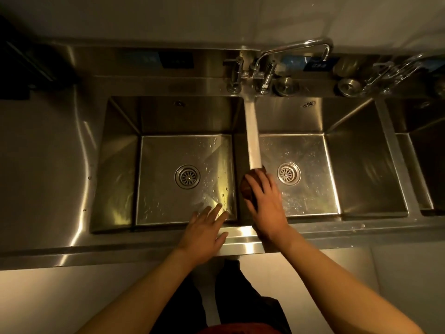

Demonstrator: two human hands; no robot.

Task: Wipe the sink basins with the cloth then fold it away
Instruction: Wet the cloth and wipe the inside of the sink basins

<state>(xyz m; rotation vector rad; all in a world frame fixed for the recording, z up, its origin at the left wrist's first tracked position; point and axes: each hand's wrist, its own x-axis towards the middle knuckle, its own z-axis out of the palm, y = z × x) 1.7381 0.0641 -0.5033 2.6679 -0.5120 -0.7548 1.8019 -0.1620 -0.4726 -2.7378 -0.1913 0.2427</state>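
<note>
Two steel sink basins lie side by side: the left basin (163,189) and the middle basin (310,189), each with a round drain. A dark reddish-brown cloth (246,189) is bunched against the divider wall between them, just below a white hose (252,141) hanging from the tap. My right hand (265,201) lies over the cloth with fingers spread, pressing it. My left hand (206,233) hovers flat with straight fingers over the front rim of the left basin, holding nothing.
A chrome tap (289,54) with levers stands behind the divider. Drain plugs (286,86) sit on the back ledge. A third basin (431,153) is at the far right. Water drops dot both basin floors. A steel worktop (43,165) extends to the left.
</note>
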